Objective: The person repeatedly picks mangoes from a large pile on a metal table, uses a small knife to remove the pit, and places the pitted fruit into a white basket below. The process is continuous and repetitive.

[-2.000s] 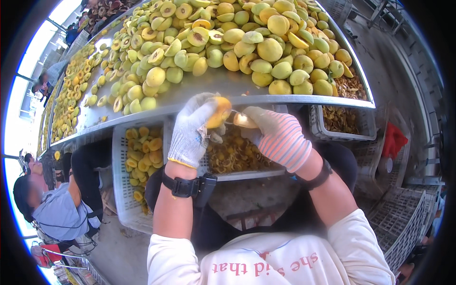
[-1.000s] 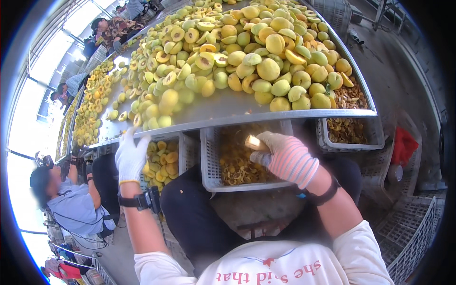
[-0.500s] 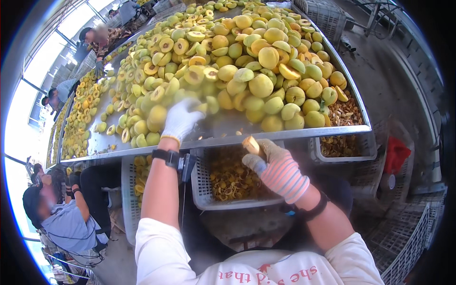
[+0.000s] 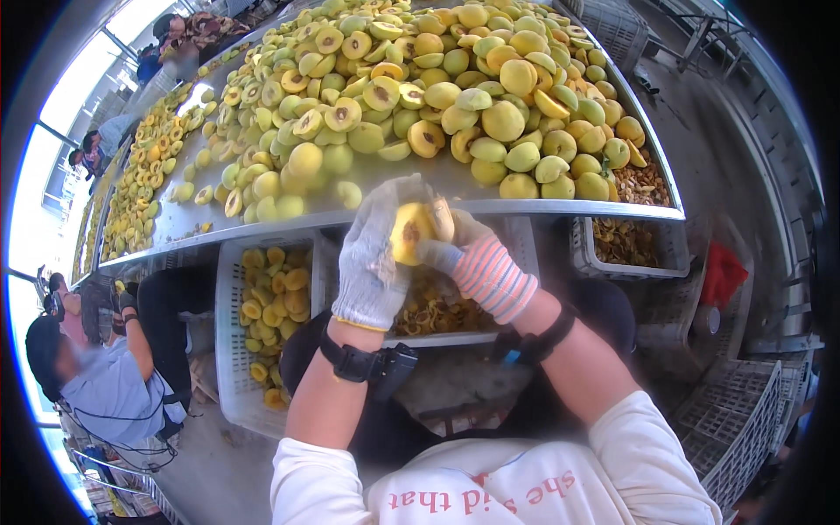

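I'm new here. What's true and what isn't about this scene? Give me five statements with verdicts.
1. The left hand holds a cut fruit. True.
2. Both gloves are striped. False: the right glove is striped, the left glove plain greyish white.
3. The right hand holds a pale tool. True.
4. Every fruit on the table is whole. False: many are halves showing their cut faces.
5. The red item lies on the table. False: the red item is off to its right.
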Tool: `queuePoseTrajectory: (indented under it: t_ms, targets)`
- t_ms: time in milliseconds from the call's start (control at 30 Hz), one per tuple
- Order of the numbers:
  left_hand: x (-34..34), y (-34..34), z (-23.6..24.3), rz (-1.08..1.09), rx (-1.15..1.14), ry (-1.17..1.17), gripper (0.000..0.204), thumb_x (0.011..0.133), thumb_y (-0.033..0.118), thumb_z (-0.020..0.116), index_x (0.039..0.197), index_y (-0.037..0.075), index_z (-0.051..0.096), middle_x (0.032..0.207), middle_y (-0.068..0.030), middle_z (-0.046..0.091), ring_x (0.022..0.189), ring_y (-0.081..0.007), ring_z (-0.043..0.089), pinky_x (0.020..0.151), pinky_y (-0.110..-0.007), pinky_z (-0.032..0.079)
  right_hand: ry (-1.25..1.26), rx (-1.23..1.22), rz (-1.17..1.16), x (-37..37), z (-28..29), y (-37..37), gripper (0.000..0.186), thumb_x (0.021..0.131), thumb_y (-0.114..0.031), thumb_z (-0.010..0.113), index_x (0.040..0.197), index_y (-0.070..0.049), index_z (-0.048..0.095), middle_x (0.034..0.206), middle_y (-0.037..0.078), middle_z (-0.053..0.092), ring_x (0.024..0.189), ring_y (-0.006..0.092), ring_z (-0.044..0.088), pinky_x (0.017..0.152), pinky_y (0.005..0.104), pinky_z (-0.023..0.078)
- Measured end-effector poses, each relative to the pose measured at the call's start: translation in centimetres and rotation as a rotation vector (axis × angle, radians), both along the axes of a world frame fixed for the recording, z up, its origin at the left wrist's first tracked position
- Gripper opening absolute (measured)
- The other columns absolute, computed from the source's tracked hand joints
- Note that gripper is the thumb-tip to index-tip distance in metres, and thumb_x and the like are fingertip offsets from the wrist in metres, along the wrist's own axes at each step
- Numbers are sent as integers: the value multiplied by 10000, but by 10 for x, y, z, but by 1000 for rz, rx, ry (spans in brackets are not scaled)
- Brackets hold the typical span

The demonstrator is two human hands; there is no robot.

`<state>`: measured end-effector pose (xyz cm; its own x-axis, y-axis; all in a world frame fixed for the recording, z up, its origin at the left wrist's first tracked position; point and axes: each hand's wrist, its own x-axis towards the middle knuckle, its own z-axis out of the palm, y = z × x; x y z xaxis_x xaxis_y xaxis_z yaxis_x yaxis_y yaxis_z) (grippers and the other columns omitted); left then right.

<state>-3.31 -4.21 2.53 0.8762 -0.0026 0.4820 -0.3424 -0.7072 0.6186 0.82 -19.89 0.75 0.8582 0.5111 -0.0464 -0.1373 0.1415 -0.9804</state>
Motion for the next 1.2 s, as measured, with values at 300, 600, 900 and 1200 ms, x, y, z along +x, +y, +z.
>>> queuePoseTrajectory:
  t_ms: [300, 600, 900, 1200]
  targets:
    - [20, 8, -20, -56, -1362, 298, 514, 1105, 405, 367, 1206, -39, 606, 1023, -189, 693, 937, -313, 675, 890, -407, 565, -341, -600, 124, -4, 10, 2, 420, 899, -312, 748, 1176, -27, 614, 966, 219, 698, 879, 421, 652, 780, 424, 532]
    - [8, -2, -14, 109, -846, 120, 339, 1055, 249, 538, 1252, -26, 563, 996, -174, 707, 889, -286, 713, 788, -379, 602, -359, -986, 273, -4, 24, 9, 326, 869, -179, 731, 1117, -16, 597, 992, 229, 687, 948, 431, 653, 774, 437, 534]
    - [7, -4, -4, 79, -1206, 273, 389, 1030, 333, 595, 1155, -36, 601, 964, -156, 728, 840, -253, 737, 730, -343, 616, -331, -443, 260, -9, -17, 4, 369, 871, -165, 716, 1197, -36, 602, 882, 131, 706, 734, 291, 676, 674, 408, 558]
    - [7, 5, -4, 40, -1088, 300, 386, 992, 360, 659, 1022, -25, 666, 911, -133, 734, 768, -209, 736, 677, -317, 623, 384, -375, 566, -1, 25, -2, 323, 899, -224, 730, 1146, -60, 602, 696, 23, 620, 534, 128, 580, 454, 303, 506]
